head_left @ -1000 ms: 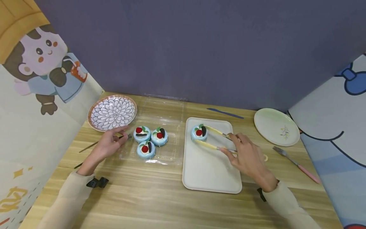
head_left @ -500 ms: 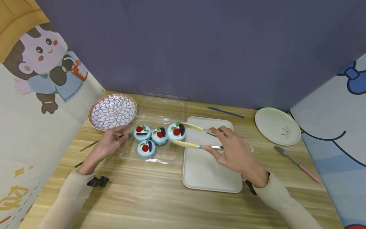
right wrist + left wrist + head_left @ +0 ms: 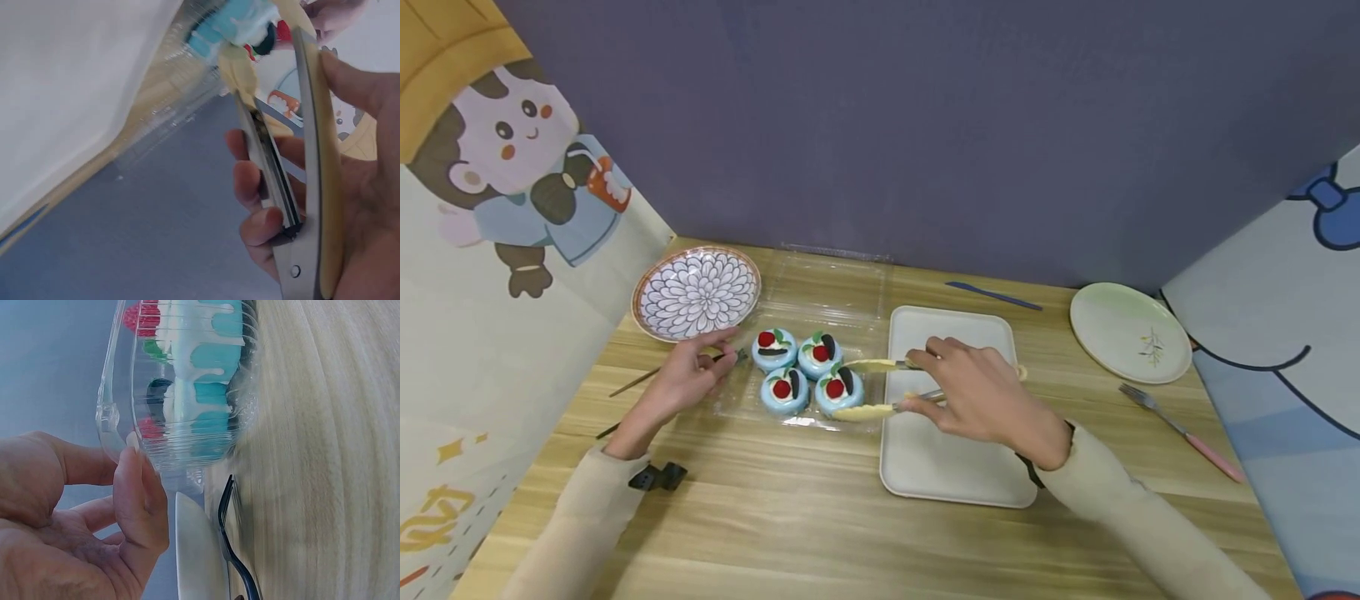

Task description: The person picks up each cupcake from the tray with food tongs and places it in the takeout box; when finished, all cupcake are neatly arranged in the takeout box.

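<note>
My left hand (image 3: 688, 375) pinches the left rim of a clear plastic clamshell container (image 3: 181, 440), whose lid (image 3: 827, 283) lies folded back. With my right hand (image 3: 981, 396) I grip tongs (image 3: 312, 156) that have yellow tips and metal arms. Their tips stand on either side of a blue-iced mini cake (image 3: 837, 390), at the container's front right. Beside it in the container are three similar cakes (image 3: 785, 392), topped with a red berry, green leaf and dark cookie piece.
A white rectangular tray (image 3: 940, 462) lies under my right hand. A petal-patterned plate (image 3: 700, 292) stands back left, with a dark fork (image 3: 226, 525) nearby. To the right are a pale green plate (image 3: 1120, 333), a pink-handled fork (image 3: 1183, 433) and a blue knife (image 3: 992, 296).
My right hand has carried a cake in the tongs leftward from over the tray to the container's front right. The tongs' tips are now beside it there. My left hand stays put.
</note>
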`<state>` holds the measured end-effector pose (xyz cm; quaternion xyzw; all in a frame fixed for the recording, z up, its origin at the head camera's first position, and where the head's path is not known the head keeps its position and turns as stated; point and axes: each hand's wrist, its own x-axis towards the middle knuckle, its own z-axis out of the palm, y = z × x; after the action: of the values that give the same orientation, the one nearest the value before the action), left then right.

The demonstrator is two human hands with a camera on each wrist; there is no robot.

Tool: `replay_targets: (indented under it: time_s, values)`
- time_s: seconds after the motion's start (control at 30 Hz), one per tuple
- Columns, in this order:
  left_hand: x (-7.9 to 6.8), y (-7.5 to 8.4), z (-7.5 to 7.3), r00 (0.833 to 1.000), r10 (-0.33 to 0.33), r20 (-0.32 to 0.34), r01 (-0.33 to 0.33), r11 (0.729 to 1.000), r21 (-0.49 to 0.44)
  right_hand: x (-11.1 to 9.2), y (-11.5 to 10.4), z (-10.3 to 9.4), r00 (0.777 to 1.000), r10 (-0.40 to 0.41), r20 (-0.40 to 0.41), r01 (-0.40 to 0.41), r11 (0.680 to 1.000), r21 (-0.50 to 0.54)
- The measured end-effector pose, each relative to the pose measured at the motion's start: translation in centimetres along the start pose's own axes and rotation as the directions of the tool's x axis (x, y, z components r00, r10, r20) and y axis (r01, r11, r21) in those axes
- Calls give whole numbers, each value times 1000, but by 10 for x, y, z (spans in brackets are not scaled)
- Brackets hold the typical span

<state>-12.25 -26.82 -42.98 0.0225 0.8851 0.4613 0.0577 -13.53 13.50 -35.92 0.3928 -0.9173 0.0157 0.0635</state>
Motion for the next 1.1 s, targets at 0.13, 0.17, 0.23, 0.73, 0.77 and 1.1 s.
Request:
replay_targets:
  time_s: [0.13, 0.17, 0.23, 0.73, 0.77, 1.1]
  values:
    - [0, 1, 0, 1000, -3, -1, 3, 1000, 3, 9, -2, -5, 999, -13, 34, 13, 1000, -15]
    - [0, 1, 1, 1000, -5, 0, 5, 1000, 3, 10, -3, -6, 999, -14, 45, 15, 1000, -20]
    - [0, 1, 1, 1000, -9, 3, 9, 1000, -1, 13, -5, -9, 998, -14, 68, 16, 999, -28]
    - [-1, 1, -1, 1000, -4, 10, 4, 1000, -2, 22, -11, -10, 994, -13, 105, 23, 996, -90]
    - [-1, 1, -1, 1000, -6, 11, 6, 1000, -3, 21, -11, -10, 994, -13, 106, 23, 996, -89]
    - [-2, 3, -1, 1000, -11, 15, 11, 1000, -13, 17, -8, -10, 995, -6, 103, 12, 998, -56]
